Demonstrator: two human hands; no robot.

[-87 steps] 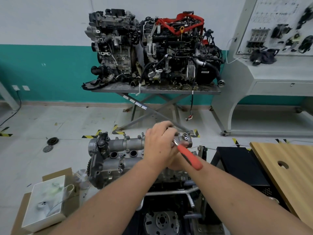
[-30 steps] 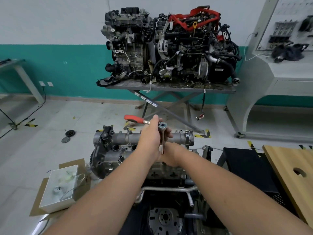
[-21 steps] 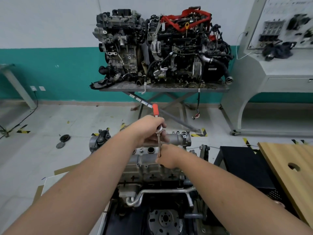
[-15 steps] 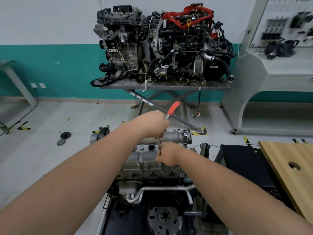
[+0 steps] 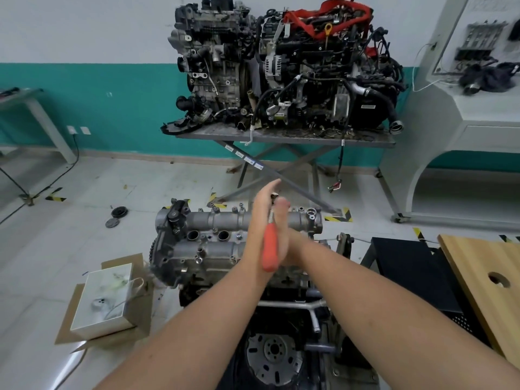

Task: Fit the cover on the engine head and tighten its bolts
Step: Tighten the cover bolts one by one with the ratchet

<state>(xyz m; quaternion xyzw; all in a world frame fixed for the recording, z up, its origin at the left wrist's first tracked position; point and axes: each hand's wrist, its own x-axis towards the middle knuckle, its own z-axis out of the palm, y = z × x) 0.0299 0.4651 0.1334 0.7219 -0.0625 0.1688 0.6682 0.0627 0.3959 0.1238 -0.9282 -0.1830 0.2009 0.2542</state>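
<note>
The grey aluminium cover (image 5: 213, 243) sits on the engine head in front of me, with several bolts (image 5: 216, 210) standing along its far edge. A ratchet wrench with an orange handle (image 5: 270, 250) stands over the cover's right part, its handle pointing down toward me. My left hand (image 5: 260, 220) is flat, fingers straight and pointing away, its palm pressed against the handle. My right hand (image 5: 291, 243) is mostly hidden behind the left hand and the handle; it holds the ratchet's shaft below the head, with a thumb tip showing near the head.
A white box (image 5: 104, 299) on cardboard lies left of the engine. A black stand (image 5: 416, 271) and a wooden board (image 5: 489, 277) are on the right. Two engines on a lift table (image 5: 281, 133) stand behind. A flywheel (image 5: 273, 358) shows below my arms.
The ratchet handle has swung round from pointing away and right to pointing toward me. My left hand has gone from gripping the handle to lying flat against it.
</note>
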